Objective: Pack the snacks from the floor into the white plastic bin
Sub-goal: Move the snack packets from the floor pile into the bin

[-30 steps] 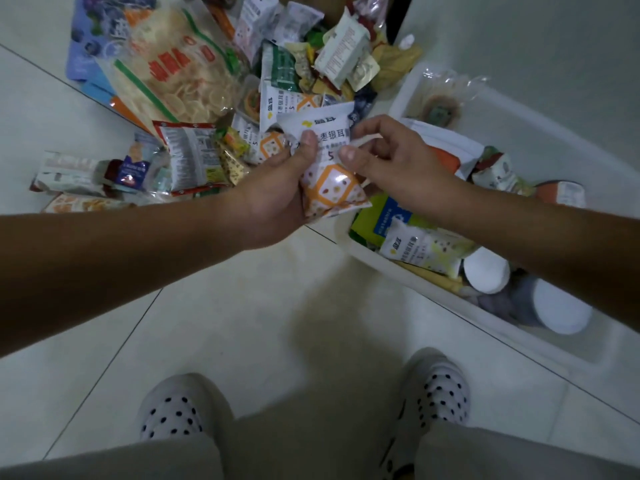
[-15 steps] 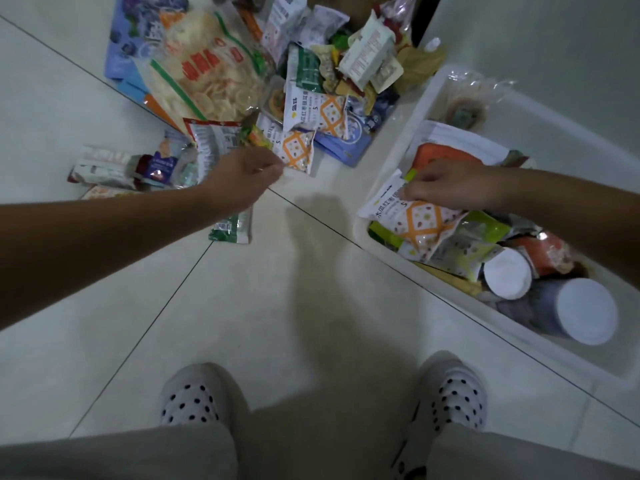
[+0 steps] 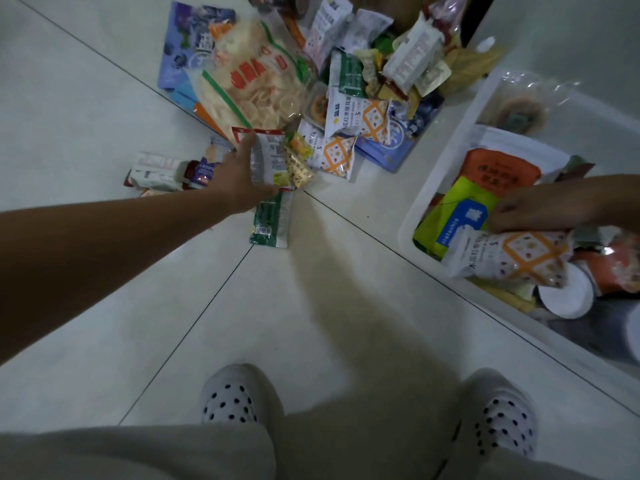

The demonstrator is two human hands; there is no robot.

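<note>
reaching out with the left hand [image 3: 242,174] to the snack pile [image 3: 346,81] on the floor [image 3: 104,306]. fingers look stretched out flat, tips touching the left edge of a red-and-white packet [image 3: 268,157]. i see no curl round it, so nothing gripped as far as i can tell. a green packet [image 3: 272,220] lies on the tile just under that wrist. a small yellow packet [image 3: 298,164] sits right beside the red-and-white one.

right hand [image 3: 540,206] is over the white plastic bin [image 3: 445,161], on my right. its fingers are bent down on the top edge of a white-and-orange pouch [image 3: 509,258] and pinch it. the pouch lies tilted inside the bin near the front wall, on top of other packs. beside it in the bin: a green-and-blue pack [image 3: 457,213], an orange pack [image 3: 502,171] behind that, and a white round lid [image 3: 564,299] at the near side.

most snacks are on the floor, well apart from the bin's inside. there's a big clear bag of pale crisps [image 3: 256,88] and two more white-and-orange pouches [image 3: 332,154] by the left hand. small wrappers are heaped behind, too jumbled to tell apart.

two white dotted slippers [image 3: 232,396] at the bottom of the view.
</note>
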